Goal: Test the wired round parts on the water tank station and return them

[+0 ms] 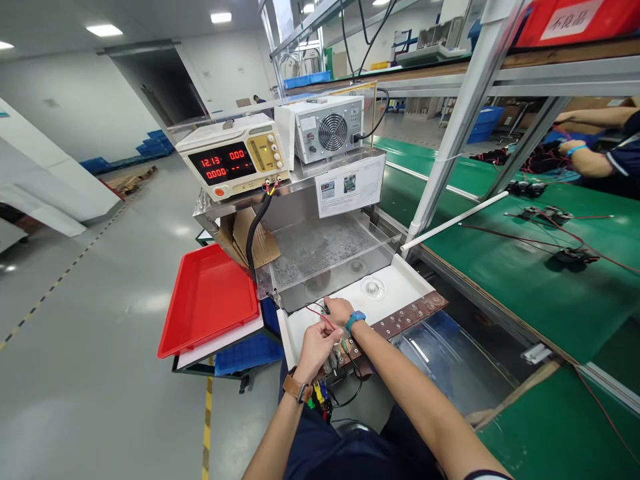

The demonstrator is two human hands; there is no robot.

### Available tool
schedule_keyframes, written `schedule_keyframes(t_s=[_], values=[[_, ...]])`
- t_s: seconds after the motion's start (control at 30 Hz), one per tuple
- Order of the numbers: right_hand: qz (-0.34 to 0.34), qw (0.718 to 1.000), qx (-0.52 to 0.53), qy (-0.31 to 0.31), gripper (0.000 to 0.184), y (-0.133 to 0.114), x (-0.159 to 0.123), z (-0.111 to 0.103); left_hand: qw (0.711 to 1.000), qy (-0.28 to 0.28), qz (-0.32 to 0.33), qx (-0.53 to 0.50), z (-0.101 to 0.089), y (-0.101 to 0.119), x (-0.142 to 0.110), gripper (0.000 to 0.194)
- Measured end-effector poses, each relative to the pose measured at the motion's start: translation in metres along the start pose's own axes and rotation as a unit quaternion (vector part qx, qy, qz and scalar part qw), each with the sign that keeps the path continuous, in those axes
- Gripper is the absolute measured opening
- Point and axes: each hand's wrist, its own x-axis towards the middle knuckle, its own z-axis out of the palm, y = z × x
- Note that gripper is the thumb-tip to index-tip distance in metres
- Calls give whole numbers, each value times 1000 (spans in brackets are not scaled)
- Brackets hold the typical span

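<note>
Because the red wire (326, 321) is thin, pinched between thumb and forefinger of the left hand (316, 343) over the near-left end of the white tray (345, 291), a sharp tug could slip it free or strain its end. Right hand (341, 312): fingers bunched at a small dark part (327, 309); gripping or merely touching, cannot tell. Black cable (359, 385), looped below the brown strip (400, 321): might snag a wrist. Obscured: dark part's shape, mostly behind fingers; wire's ends, too small to trace. Cut off: right upper arm.
</note>
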Motion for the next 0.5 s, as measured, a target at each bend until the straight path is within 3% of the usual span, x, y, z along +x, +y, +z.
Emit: schedule_keyframes(t_s=[0.1,0.23,0.5], values=[[0,1000,-3,1,38,0,1,0,993,40,27,105,1,-19,14,31],[1,1000,-6,4,40,1,3,3,982,46,22,182,2,-38,21,32],[4,1000,6,6,39,2,3,5,985,36,16,167,2,-43,23,38]])
